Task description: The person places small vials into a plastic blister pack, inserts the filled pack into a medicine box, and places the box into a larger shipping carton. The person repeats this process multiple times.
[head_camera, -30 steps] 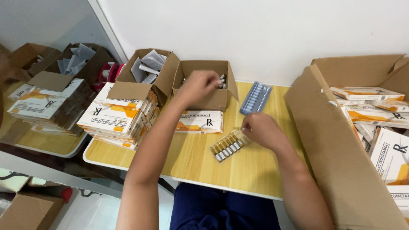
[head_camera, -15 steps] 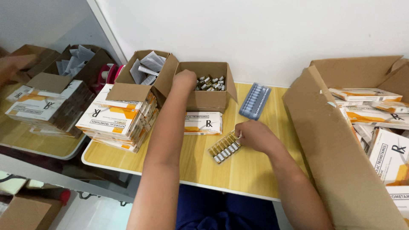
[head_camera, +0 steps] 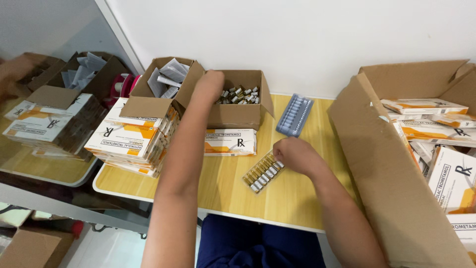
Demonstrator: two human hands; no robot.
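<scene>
My left hand [head_camera: 209,85] reaches into a small open cardboard box [head_camera: 244,115] of loose amber ampoules [head_camera: 241,95]; its fingers are hidden inside, so I cannot tell what they hold. My right hand [head_camera: 293,154] rests on the wooden table [head_camera: 292,198], fingertips touching the far end of a clear tray [head_camera: 262,173] filled with a row of amber ampoules. A white and orange medicine carton [head_camera: 229,142] lies flat just in front of the ampoule box. An empty blue-grey plastic tray [head_camera: 295,115] lies beyond my right hand.
A cardboard box of folded paper leaflets [head_camera: 166,79] sits on a stack of white and orange cartons [head_camera: 130,139] at left. A large open cardboard box [head_camera: 391,164] with more cartons fills the right. Another person's hand [head_camera: 12,74] shows at the far left by more boxes.
My left hand has moved from the right part of the ampoule box to its left side and dipped deeper in. My right hand has lowered onto the end of the ampoule tray.
</scene>
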